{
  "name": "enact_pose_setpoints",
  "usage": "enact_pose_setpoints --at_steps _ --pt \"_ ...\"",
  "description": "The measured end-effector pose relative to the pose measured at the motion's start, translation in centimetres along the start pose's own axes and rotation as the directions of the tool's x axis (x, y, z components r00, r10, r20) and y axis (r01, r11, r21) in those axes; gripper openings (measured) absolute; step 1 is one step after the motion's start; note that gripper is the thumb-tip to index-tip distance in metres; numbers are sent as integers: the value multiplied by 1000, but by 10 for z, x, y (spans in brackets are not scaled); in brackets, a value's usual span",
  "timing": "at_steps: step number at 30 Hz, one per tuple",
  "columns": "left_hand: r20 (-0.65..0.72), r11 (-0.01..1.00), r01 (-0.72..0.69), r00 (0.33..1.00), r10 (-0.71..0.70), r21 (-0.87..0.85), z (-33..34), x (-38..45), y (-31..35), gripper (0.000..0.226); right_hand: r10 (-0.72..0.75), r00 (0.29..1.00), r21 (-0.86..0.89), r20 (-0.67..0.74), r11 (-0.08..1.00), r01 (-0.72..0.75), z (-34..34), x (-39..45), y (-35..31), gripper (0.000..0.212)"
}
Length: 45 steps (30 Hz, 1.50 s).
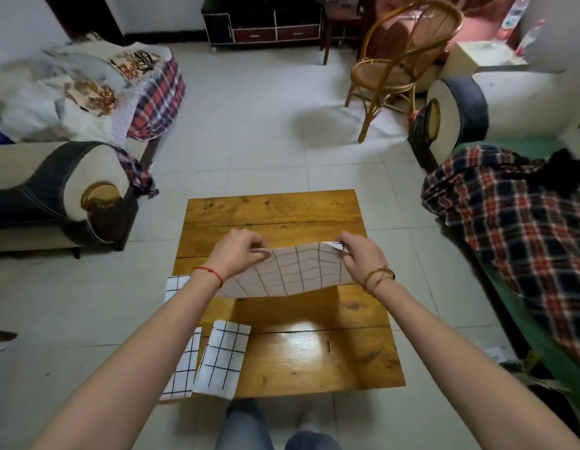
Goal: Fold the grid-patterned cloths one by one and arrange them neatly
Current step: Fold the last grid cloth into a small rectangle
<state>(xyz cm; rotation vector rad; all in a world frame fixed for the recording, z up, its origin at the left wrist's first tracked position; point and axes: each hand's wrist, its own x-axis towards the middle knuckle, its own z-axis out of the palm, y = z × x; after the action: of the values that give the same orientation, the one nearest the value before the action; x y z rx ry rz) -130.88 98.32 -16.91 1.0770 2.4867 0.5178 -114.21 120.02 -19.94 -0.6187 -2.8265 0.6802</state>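
A white cloth with a thin dark grid point(292, 272) hangs in the air above the middle of the square, varnished yellow-brown wooden table point(318, 352). Its long axis runs left to right, and its upper edge faces away from the person while the lower edge sags toward them in a shallow curve. The side in view looks greyish, its grid lines bending with the fabric. The left hand point(238, 251) pinches the upper left corner between curled fingers and thumb; the right hand point(360, 254) pinches the upper right corner, where a small flap folds over. At the table's near left edge lie two folded white grid-patterned cloths point(222, 360), side by side with long axes pointing away from the person, overhanging the near edge slightly.
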Motion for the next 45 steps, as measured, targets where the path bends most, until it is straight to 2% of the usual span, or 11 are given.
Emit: enact_pose_setpoints --at_steps 1,7,11,13,16,21,25,32,36,40,45 --pt "5 1000 2 1000 -2 9 -9 -2 -1 15 20 1000 36 19 999 -20 -6 2 0 8" --pt "35 999 -28 999 27 40 -53 -24 -4 18 65 986 231 151 968 -99 -40 3 2 22" --pt "45 999 -53 998 53 -3 -79 -40 -5 22 56 947 298 317 942 -155 -64 3 -2 19" --pt "35 997 -64 997 66 -54 -92 -48 -4 16 69 926 323 371 926 -198 -72 6 -3 17" --pt "32 991 -44 998 48 -129 -106 -52 -7 16 64 912 335 406 917 -214 -85 12 -6 30" --pt "20 974 -36 999 41 -222 -115 -40 -20 21 84 904 316 420 920 -232 -87 31 -6 41" --pt "-52 971 -1 999 -12 -240 -104 -14 -43 18 108 902 337 419 904 -265 -78 46 -9 41" --pt "-113 948 37 991 -76 -317 -75 54 -79 13 293 887 199 357 904 -379 -28 104 5 38" --pt "-101 936 74 988 -115 -344 -54 90 -105 7 352 881 171 316 892 -418 1 134 8 45" --pt "-75 920 102 987 -140 -378 -37 114 -122 11 419 863 125 282 876 -466 31 154 18 43" --pt "-60 914 130 984 -166 -385 -23 127 -137 13 427 865 105 265 879 -466 55 165 21 38"
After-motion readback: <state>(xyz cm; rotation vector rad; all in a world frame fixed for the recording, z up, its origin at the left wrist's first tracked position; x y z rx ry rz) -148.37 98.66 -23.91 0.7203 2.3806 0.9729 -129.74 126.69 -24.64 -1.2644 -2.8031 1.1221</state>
